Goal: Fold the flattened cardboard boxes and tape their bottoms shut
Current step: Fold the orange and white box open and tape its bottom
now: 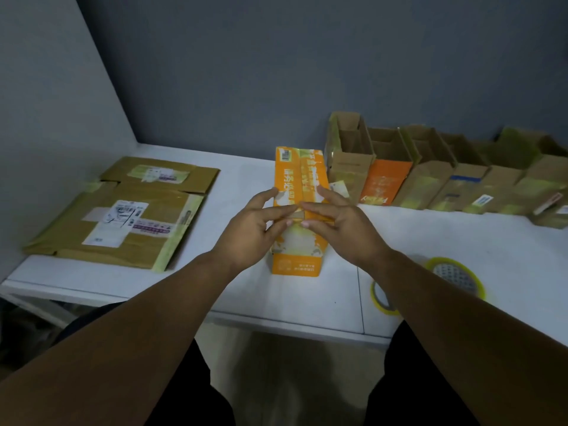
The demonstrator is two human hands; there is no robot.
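An orange and white cardboard box (299, 176) stands folded on the white table (430, 235), its closed flaps facing up. My left hand (250, 224) and my right hand (341, 224) both press on the near end of the flaps, fingers meeting at the middle seam. A stack of flattened brown boxes (123, 210) with shipping labels lies at the left. Two rolls of yellow-rimmed tape lie near the front right: a larger tape roll (458, 276) and a smaller tape roll (382, 298), partly hidden by my right forearm.
A row of several folded, open-topped boxes (445, 176) stands along the grey wall at the back right, one of them orange (382, 182). The table's front edge (276, 322) runs just above my lap.
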